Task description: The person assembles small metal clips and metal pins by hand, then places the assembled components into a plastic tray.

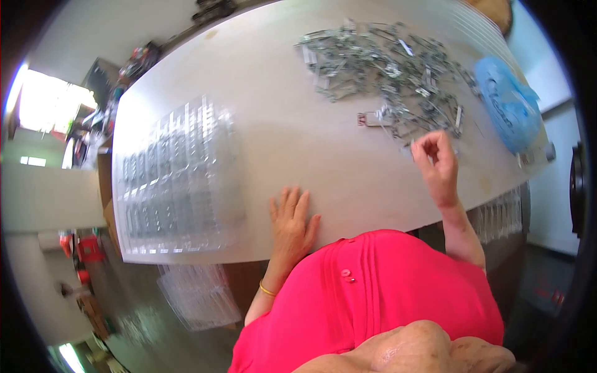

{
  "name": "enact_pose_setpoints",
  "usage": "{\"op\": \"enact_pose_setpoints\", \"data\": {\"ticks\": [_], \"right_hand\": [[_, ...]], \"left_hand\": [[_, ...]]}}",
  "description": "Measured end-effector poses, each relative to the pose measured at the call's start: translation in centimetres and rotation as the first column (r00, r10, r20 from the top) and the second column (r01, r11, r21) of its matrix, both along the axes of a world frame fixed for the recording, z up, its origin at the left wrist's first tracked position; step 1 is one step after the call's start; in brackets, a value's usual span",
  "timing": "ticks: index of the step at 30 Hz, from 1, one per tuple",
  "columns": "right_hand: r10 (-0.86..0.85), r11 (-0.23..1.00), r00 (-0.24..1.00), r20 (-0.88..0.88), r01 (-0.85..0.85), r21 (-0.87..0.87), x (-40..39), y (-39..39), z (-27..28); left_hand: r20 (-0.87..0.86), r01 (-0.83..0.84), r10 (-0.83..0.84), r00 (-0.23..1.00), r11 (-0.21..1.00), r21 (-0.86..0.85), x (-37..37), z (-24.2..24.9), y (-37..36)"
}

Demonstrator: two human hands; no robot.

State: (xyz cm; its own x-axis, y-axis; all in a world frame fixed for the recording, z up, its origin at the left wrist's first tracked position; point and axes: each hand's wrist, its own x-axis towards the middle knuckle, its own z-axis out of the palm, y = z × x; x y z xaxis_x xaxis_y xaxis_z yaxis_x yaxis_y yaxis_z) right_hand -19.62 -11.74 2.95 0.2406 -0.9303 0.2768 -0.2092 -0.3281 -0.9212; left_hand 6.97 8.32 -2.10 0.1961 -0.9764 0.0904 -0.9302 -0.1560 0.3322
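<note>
My left hand (290,225) lies flat on the white table, fingers spread and holding nothing. To its left is a clear plastic tray (214,180) with rows of compartments, many with grey pieces in them. My right hand (438,163) is raised near the lower edge of a heap of small metal parts (385,68). Its fingers are curled into a pinch; whatever is between the fingertips is too small or blurred to make out. A flat metal piece with a reddish-brown end (368,119) lies at the near side of the heap.
A blue plastic bag (507,105) lies at the table's right edge, beside the heap. Stacked clear trays (199,295) show below the table's front left edge, and more clear trays (499,214) below the right. The white table (273,81) has a curved far edge in this view.
</note>
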Motion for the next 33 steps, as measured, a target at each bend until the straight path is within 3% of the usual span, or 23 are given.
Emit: {"op": "enact_pose_setpoints", "data": {"ticks": [2, 4, 5, 6, 7, 8, 9, 11, 12, 15, 19, 23, 25, 26, 28, 29, 30, 31, 32, 33], "right_hand": [[0.134, 0.987, 0.991, -0.027, -0.136, -0.084, 1.6, 1.8, -0.4], [0.289, 0.957, 0.956, 0.045, -0.288, -0.02, 3.0, 3.7, -1.3], [0.353, 0.931, 0.93, 0.103, -0.36, 0.054, 3.7, 4.5, -1.6], [0.411, 0.907, 0.904, 0.118, -0.418, 0.046, 4.3, 5.3, -1.4], [0.407, 0.854, 0.883, 0.235, -0.459, 0.246, 4.8, 5.9, -0.9], [0.37, 0.757, 0.867, 0.334, -0.49, 0.433, 5.0, 6.3, -0.6], [0.401, 0.743, 0.851, 0.34, -0.519, 0.423, 5.3, 6.4, -0.8], [0.371, 0.563, 0.75, 0.548, -0.65, 0.51, 5.5, 6.0, -1.5], [0.387, 0.554, 0.742, 0.548, -0.662, 0.505, 5.6, 5.9, -1.9], [0.367, 0.359, 0.646, 0.669, -0.762, 0.538, 5.9, 5.5, -2.6], [0.417, 0.322, 0.638, 0.647, -0.77, 0.551, 7.1, 6.1, -1.6], [0.429, 0.312, 0.679, 0.595, -0.73, 0.608, 7.2, 6.4, -1.3], [0.457, 0.326, 0.702, 0.547, -0.704, 0.631, 7.4, 6.7, -1.3], [0.442, 0.329, 0.717, 0.539, -0.689, 0.645, 7.3, 6.5, -1.3], [0.545, 0.338, 0.734, 0.406, -0.636, 0.694, 7.1, 6.0, -2.0], [0.569, 0.415, 0.733, 0.372, -0.646, 0.641, 6.8, 5.6, -2.9], [0.547, 0.505, 0.77, 0.328, -0.616, 0.605, 6.8, 5.5, -2.8], [0.521, 0.592, 0.806, 0.281, -0.578, 0.562, 6.9, 5.4, -2.6], [0.493, 0.597, 0.828, 0.267, -0.545, 0.588, 6.8, 5.2, -2.2], [0.486, 0.63, 0.818, 0.306, -0.571, 0.527, 6.8, 4.9, -1.5]], "left_hand": [[-0.331, 0.057, -0.107, 0.938, 0.986, -0.158, 0.2, -0.7, -0.5], [-0.801, 0.029, -0.06, 0.596, 0.998, -0.054, -0.2, 0.7, -1.4], [-0.914, 0.046, -0.055, 0.401, 0.998, -0.039, -0.3, 1.4, -2.0], [-0.982, 0.07, -0.056, 0.182, 0.997, -0.044, -0.5, 2.1, -2.3], [-0.979, 0.018, -0.05, 0.198, 0.999, -0.047, -0.9, 2.4, -2.4], [-0.995, 0.031, -0.096, -0.031, 0.995, -0.097, -1.2, 2.7, -2.6], [-0.955, 0.043, -0.142, -0.259, 0.986, -0.159, -1.3, 2.8, -2.7], [-0.94, 0.045, -0.183, -0.287, 0.978, -0.204, -1.2, 2.8, -2.7], [-0.922, 0.072, -0.207, -0.328, 0.967, -0.243, -1.1, 2.7, -2.7], [-0.911, 0.054, -0.237, -0.336, 0.961, -0.27, -1.0, 1.9, -3.0], [-0.913, 0.082, -0.2, -0.356, 0.967, -0.243, -0.5, 1.8, -3.0], [-0.895, 0.057, -0.234, -0.381, 0.96, -0.275, -0.5, 1.3, -2.9], [-0.93, 0.016, -0.225, -0.292, 0.971, -0.239, -0.3, 1.1, -2.8], [-0.927, 0.025, -0.212, -0.31, 0.973, -0.231, -0.2, 1.3, -2.7], [-0.968, -0.055, -0.089, -0.233, 0.995, -0.078, -0.3, 2.1, -2.3], [-0.981, -0.131, -0.064, -0.183, 0.991, -0.041, -0.7, 2.8, -2.5], [-0.976, -0.105, -0.038, -0.213, 0.994, -0.015, -0.8, 2.4, -2.6], [-0.999, -0.193, 0.012, 0.04, 0.981, 0.004, -0.9, 2.0, -2.8], [-0.954, -0.276, 0.076, 0.29, 0.961, -0.008, -1.2, 1.7, -2.9], [-0.959, -0.252, 0.082, 0.27, 0.968, 0.012, -1.4, 1.7, -2.9]]}}
